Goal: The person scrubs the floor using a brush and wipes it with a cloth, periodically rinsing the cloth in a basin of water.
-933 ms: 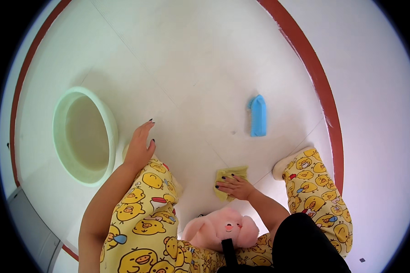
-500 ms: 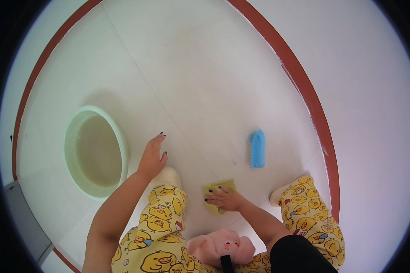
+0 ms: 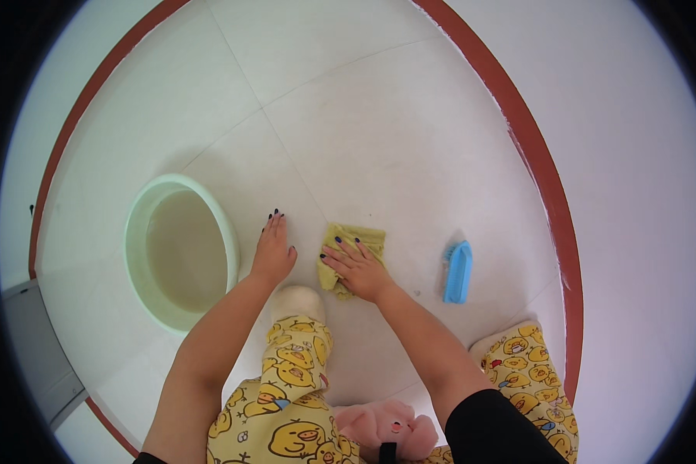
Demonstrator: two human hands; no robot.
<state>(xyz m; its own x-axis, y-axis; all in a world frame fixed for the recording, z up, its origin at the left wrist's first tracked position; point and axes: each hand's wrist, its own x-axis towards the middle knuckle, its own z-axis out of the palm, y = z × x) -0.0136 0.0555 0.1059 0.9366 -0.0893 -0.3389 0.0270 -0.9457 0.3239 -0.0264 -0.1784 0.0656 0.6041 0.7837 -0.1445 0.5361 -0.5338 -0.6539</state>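
My right hand (image 3: 359,271) presses flat on a yellow-green cloth (image 3: 363,237), fingers spread over it. Lying on the light tiled floor, the cloth is creased, its far and right edges showing past my fingers. My left hand (image 3: 274,251) holds nothing; its fingers stretch forward, palm down at the floor between the basin and the cloth. Left of that hand stands a pale green basin (image 3: 137,271) with cloudy water (image 3: 185,251) in it. A blue scrubbing brush (image 3: 458,272) rests on the floor to the right of the cloth, apart from both hands.
A red-brown skirting band (image 3: 545,178) runs along the white walls. At the far left is a grey box-like object (image 3: 42,348). My legs in yellow duck-print trousers (image 3: 298,359) and a pink plush toy (image 3: 387,429) occupy the near side.
My right hand has slid the cloth forward and left across the floor, closer to my left hand. My left hand's fingers now point straighter ahead. The view has shifted slightly.
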